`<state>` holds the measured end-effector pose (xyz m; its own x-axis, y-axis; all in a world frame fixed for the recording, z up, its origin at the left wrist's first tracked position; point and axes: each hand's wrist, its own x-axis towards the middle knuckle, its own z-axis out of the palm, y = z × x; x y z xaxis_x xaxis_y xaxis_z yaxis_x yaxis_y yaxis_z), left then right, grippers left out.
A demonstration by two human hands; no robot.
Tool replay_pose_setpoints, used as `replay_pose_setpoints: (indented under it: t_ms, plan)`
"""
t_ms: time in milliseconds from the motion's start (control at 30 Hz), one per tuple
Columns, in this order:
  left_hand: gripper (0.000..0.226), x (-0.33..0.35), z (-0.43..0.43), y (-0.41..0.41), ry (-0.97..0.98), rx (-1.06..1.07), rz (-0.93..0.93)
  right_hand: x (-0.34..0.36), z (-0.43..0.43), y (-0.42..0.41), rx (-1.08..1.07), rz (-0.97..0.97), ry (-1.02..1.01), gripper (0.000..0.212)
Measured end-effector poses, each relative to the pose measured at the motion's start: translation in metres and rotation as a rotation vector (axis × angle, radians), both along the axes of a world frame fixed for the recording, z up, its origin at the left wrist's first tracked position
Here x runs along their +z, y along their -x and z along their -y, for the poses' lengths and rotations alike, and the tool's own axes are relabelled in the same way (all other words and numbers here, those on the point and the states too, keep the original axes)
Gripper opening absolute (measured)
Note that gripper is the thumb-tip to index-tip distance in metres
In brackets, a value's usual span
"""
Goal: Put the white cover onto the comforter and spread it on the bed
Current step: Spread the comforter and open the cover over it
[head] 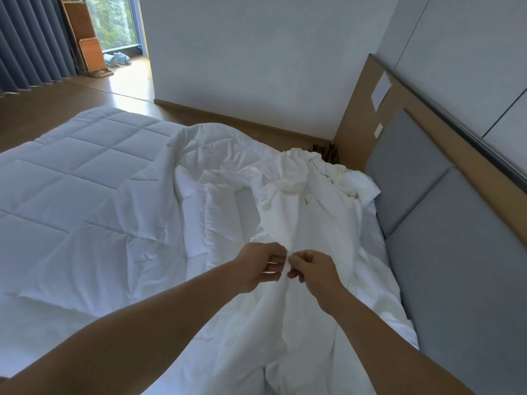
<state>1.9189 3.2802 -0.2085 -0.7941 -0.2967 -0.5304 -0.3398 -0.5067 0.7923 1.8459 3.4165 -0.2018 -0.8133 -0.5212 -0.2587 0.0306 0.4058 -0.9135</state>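
Observation:
The quilted white comforter [85,178] lies spread over the left and middle of the bed. The smooth white cover [296,212] is bunched along the bed's right side, near the headboard, with a crumpled heap at its far end. My left hand [261,266] and my right hand [313,269] meet at a fold of the cover in front of me. Both pinch the cloth between thumb and fingers, almost touching each other. The cover hangs down from my hands toward me.
A grey padded headboard [422,223] with a wooden frame runs along the right. Wooden floor [119,89] lies beyond the bed's far edge. A white wall [242,52] stands ahead, grey curtains [28,38] and an open doorway at the far left.

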Motion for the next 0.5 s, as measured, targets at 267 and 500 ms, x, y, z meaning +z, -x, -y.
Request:
replay_pose_setpoints:
  t_ms: [267, 500]
  plan:
    - [0.020, -0.005, 0.006, -0.011, 0.139, -0.134, -0.059, -0.007, 0.001, 0.002, 0.008, 0.181, 0.125, 0.018]
    - [0.019, -0.003, 0.026, -0.004, -0.065, 0.348, 0.058, 0.001, -0.001, 0.022, -0.313, 0.392, 0.370, 0.022]
